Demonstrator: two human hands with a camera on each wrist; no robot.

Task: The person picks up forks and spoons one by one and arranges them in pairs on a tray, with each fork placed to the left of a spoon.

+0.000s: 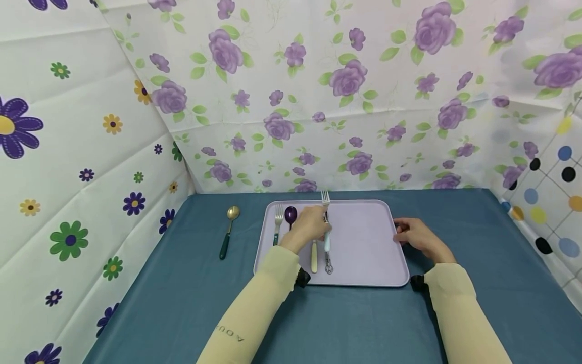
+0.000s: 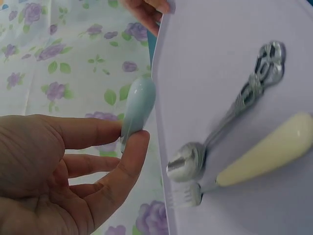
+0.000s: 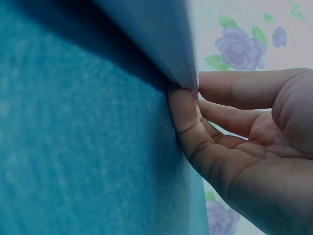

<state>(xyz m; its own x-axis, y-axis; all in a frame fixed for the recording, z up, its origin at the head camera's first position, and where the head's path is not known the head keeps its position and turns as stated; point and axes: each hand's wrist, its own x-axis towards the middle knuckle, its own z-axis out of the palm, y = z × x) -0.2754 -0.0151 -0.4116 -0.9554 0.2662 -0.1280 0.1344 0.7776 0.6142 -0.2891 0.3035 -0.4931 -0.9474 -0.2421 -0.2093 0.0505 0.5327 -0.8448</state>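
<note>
My left hand (image 1: 310,226) is over the middle of the lilac tray (image 1: 364,242), pinching a fork (image 1: 327,242) with a light blue handle between thumb and index finger. In the left wrist view that handle (image 2: 140,104) stands clear of the tray. Below this hand lie an ornate silver spoon (image 2: 244,98) and a fork with a cream handle (image 2: 269,154). Left of the hand, a green-handled fork (image 1: 279,217) and a dark purple spoon (image 1: 290,214) rest on the tray, partly hidden by the hand and wrist. My right hand (image 1: 420,236) pinches the tray's right rim (image 3: 183,54).
A gold spoon with a green handle (image 1: 229,230) lies on the blue tablecloth (image 1: 191,303), left of the tray. Flower-printed cloth (image 1: 318,101) hangs behind the table, with patterned sheets at both sides.
</note>
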